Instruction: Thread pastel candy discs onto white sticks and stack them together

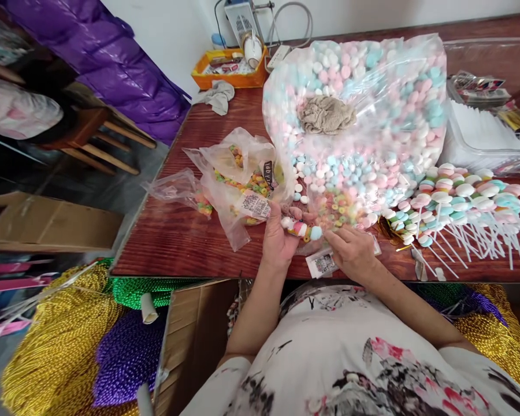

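Observation:
My left hand (279, 242) is closed around a short row of candy-like pieces (301, 229), with white, pink and pale blue puffs and small coloured rings strung together. Just right of its blue end, my right hand (353, 251) has its fingers pinched together; what they hold is hidden. Behind my left hand lies an opened clear bag of small coloured rings (255, 182) with a printed label (255, 205). A large clear bag of pastel puffs (351, 167) fills the table beyond both hands. Below my right fingers lies a printed packet (321, 263).
Finished-looking puff stacks on white sticks (459, 202) lie at the right. Behind them stands a clear plastic bin (481, 156). A crumpled brown cloth (327, 114) rests on the large bag. An orange tray (229, 78) and grey rag (220, 97) sit at the back left.

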Demonstrator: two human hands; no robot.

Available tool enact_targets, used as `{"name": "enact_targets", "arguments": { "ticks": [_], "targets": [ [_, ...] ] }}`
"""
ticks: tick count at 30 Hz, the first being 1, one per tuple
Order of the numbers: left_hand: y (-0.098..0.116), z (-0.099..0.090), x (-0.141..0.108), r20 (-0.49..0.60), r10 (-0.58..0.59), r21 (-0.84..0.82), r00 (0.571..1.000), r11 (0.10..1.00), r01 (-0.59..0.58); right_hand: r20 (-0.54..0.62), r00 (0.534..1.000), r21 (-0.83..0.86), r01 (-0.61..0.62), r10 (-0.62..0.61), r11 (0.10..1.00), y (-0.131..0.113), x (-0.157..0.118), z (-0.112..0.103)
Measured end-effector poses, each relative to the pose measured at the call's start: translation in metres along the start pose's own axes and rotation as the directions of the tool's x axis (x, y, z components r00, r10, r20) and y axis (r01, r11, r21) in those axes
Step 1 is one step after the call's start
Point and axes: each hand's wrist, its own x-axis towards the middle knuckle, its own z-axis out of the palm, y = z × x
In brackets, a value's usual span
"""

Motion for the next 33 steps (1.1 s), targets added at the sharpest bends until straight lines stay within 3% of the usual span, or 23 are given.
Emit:
{"name": "enact_targets", "arguments": {
  "ticks": [5,10,16,20,23,26,28,29,31,33],
  "targets": [
    [0.003,0.005,0.000,-0.057,-0.112,-0.136,0.992,0.985,0.103,-0.088,0.993,0.016,-0.074,0.075,0.997,0.007,0.000,-0.001],
    [0.001,0.009,-0.001,-0.120,-0.156,-0.187,0.981,0.973,0.132,-0.152,0.988,-0.034,-0.022,0.017,0.999,0.007,0.000,-0.004],
    [-0.010,0.005,-0.003,-0.083,-0.099,-0.120,0.992,0.989,0.089,-0.069,0.991,-0.036,0.113,-0.115,0.993,0.006,0.003,-0.008],
    [-0.014,0.005,-0.008,-0.022,0.002,-0.035,1.000,0.999,-0.003,0.024,1.000,0.134,0.010,-0.014,0.991,0.001,0.007,-0.006],
    [-0.009,0.005,-0.011,0.032,0.032,-0.016,0.999,0.999,-0.032,0.178,0.970,0.435,-0.229,0.166,0.871,-0.002,0.006,-0.005],
    [-0.003,0.002,-0.012,0.061,0.016,-0.050,0.998,0.999,-0.013,0.391,0.878,0.685,-0.479,0.278,0.549,-0.001,0.005,-0.005],
    [-0.001,0.001,-0.012,0.085,0.018,-0.067,0.996,0.998,-0.012,0.507,0.814,0.739,-0.580,0.284,0.342,-0.001,0.004,-0.004],
    [-0.002,0.000,-0.012,0.107,0.024,-0.061,0.994,0.998,-0.018,0.536,0.797,0.746,-0.602,0.280,0.286,-0.002,0.004,-0.003],
    [-0.006,0.000,-0.013,0.165,0.037,-0.019,0.986,0.999,-0.034,0.521,0.807,0.750,-0.589,0.279,0.302,-0.006,0.004,-0.002],
    [-0.012,0.001,-0.015,0.217,0.028,0.028,0.976,0.999,-0.035,0.430,0.860,0.734,-0.510,0.274,0.449,-0.011,0.005,-0.001]
  ]
}}
